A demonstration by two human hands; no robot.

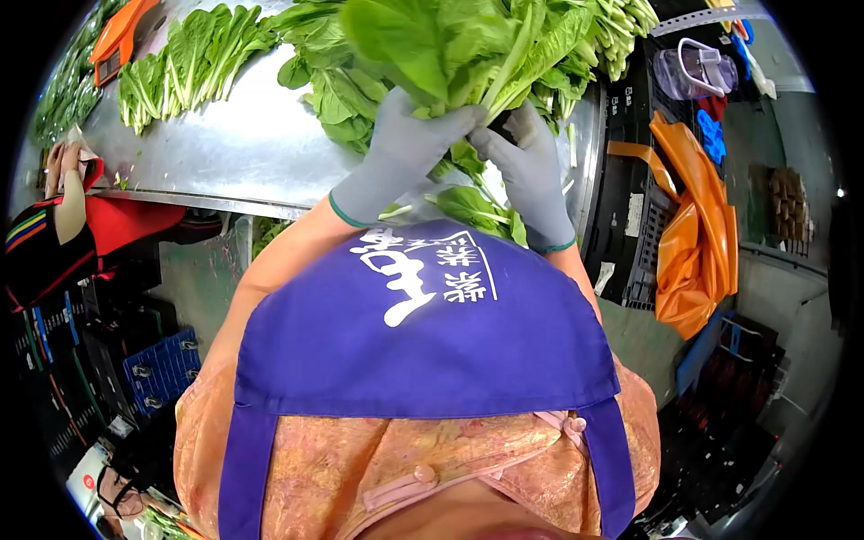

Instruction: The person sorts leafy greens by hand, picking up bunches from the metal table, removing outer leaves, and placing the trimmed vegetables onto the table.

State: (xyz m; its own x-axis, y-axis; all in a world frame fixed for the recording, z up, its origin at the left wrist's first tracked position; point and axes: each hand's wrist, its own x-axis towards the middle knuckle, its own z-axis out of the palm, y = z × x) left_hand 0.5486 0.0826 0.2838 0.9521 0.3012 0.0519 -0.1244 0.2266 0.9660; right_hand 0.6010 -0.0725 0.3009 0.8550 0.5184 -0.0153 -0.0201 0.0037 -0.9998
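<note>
Viewed remotely through the head camera, the work in hand concerned leafy greens at a metal table (pixel 247 148). I found one bunch (pixel 481 49) held up over the table, directly ahead of the wearer, leaves pointing away and stems toward the apron (pixel 432 333).

The left hand (pixel 409 148) was closed about the lower stems, its fingers wrapped round and bearing the bunch. The right hand (pixel 526 157) was partly curled at the stem ends, its fingertips meeting those of the left; I could not tell whether it gripped any stems itself.

As to progress, I judged this bunch to be gathered but not finished with, since it was in hand and not laid down. To the left, a row (pixel 193 67) of greens lay side by side, stems toward the near edge; I took it to be in good order. A pile (pixel 342 103) lay beneath and beside the bunch, and loose leaves (pixel 472 209) lay between the hands and the apron. I recorded both as apparently left to be dealt with.

At the far left, a co-worker's hand (pixel 65 162) showed beside the table. A black crate (pixel 630 211), with an orange bag (pixel 697 234) over its side, stood to the right.
</note>
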